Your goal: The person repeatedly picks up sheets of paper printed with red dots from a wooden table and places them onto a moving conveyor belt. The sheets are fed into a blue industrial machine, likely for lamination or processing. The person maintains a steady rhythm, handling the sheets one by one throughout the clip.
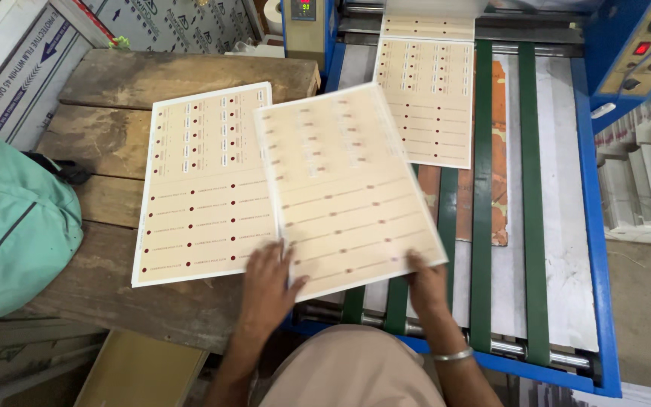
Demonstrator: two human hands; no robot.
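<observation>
You are holding a big cream sheet with both hands. Your left hand is lying flat at the sheet's near left corner, with the fingers spread and the thumb pressing on top of the paper. Your right hand is pinching the near right corner, with the fingers tucked under the paper. A silver bangle is sitting on your right wrist.

The sheet is tilting a little and is reaching across two places. Its left part is hanging over the right edge of the wooden table, and its right part is lying over the blue machine with the green belts.

A second cream sheet is lying flat on the table, and the sheet you are holding is covering its right edge. A third sheet is coming out at the far end of the machine and is resting on the belts.

A green bag is sitting by the left edge of the table.
</observation>
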